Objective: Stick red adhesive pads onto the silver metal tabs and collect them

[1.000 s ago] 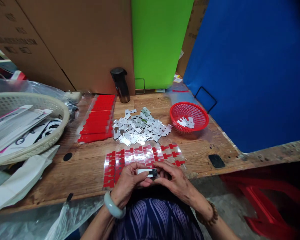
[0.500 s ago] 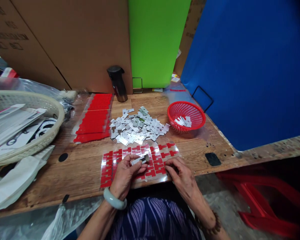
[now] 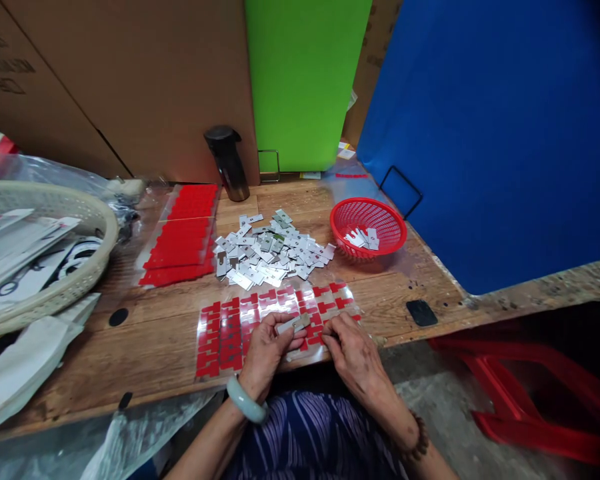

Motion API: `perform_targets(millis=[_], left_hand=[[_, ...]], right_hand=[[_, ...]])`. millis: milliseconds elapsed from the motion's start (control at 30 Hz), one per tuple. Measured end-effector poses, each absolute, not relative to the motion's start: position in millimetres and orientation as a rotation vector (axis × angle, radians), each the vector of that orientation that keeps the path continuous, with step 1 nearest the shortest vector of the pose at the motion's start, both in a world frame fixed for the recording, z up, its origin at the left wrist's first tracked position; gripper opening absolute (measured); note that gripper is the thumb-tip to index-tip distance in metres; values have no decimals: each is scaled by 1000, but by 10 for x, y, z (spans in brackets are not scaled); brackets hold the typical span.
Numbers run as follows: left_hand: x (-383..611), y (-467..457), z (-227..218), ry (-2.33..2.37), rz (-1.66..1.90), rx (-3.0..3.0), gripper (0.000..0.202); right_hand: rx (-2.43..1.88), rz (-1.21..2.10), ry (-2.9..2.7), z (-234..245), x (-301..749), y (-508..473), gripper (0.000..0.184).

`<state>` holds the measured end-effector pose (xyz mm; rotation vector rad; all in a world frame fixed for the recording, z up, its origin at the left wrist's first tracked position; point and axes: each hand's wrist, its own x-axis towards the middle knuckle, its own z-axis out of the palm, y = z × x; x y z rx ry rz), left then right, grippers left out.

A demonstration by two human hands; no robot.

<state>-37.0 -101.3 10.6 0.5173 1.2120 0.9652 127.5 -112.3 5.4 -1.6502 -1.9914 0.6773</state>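
Note:
Between the thumb and fingers of my left hand (image 3: pixel 269 347) is a small flat metal plate (image 3: pixel 291 325), pale at one end and darker at the other. Under it lies a clear sheet with rows of red T-shaped stickers (image 3: pixel 209 340), close to the table's front edge. My right hand (image 3: pixel 353 350) is at the sheet's right part, thumb and forefinger pinched together by the stickers; whatever is between the fingertips is too small to make out. A heap of similar metal plates (image 3: pixel 270 250) lies just beyond the sheet.
A red plastic basket (image 3: pixel 395 233) at the right holds a few plates. More red sticker sheets (image 3: pixel 180 233) are stacked at left, near a dark bottle (image 3: pixel 229 163). A large cream basket (image 3: pixel 111 230) stands far left. Blue (image 3: pixel 480 147) and green boards (image 3: pixel 305 80) rise behind.
My left hand has shifted slightly right with the metal plate, nearer my right hand. My right hand stays pinched near the stickers. The whole view has moved a little.

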Motion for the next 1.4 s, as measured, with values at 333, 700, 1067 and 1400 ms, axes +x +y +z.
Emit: perform_targets(millis=[333,700,1067,1400], left_hand=[[-361,-1035,136,1209,989,537,35],[-316,-1045,149,1261,1003,582,31],[-315,-1055,131,1260,1019,563,34],[-331,-1040,108,1251,1010,564,34]], right_hand=[[-1549,542,-1824,-82,1214,-1292,20],[-1579,647,-1769,-3,1177,-1246,13],[-1349,835,-1846,-23,1310,-1341,6],[-1422,971,-1606,46,1286,-1345,9]])
